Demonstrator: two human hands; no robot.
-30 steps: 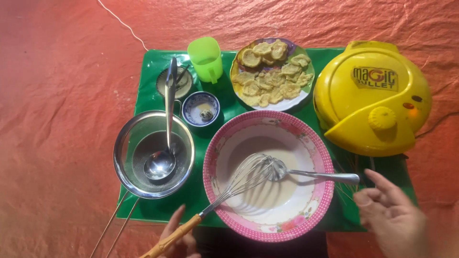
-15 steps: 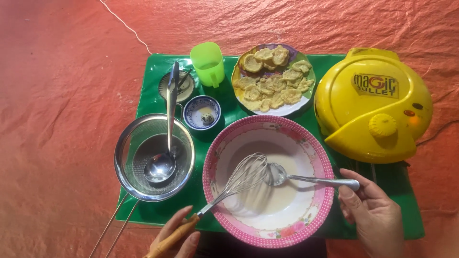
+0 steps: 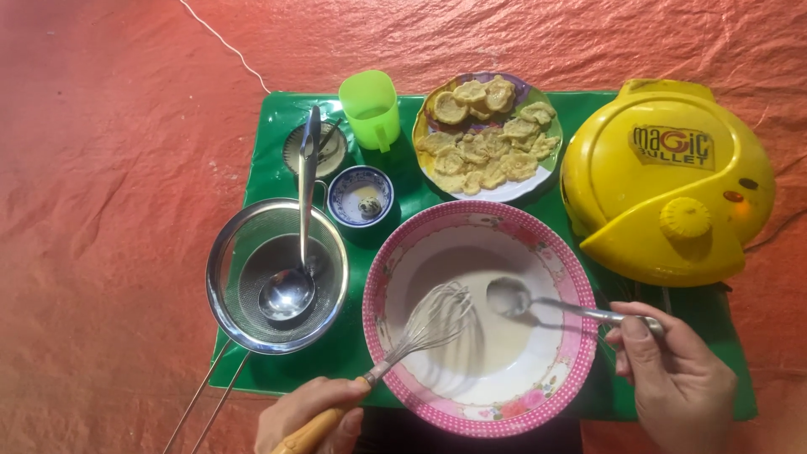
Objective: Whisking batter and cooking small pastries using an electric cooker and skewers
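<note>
head view, left hand (image 3: pixel 307 414) tilting whisk (image 3: pixel 420 329) up-right, right hand (image 3: pixel 677 382) holding spoon (image 3: pixel 555 305)

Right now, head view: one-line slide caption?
Left hand whisks pale batter with a whisk in a pink bowl while right hand holds a spoon in it.

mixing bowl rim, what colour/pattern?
Pink with small white dots; the bowl has flower prints inside the wall. Head view.
</note>
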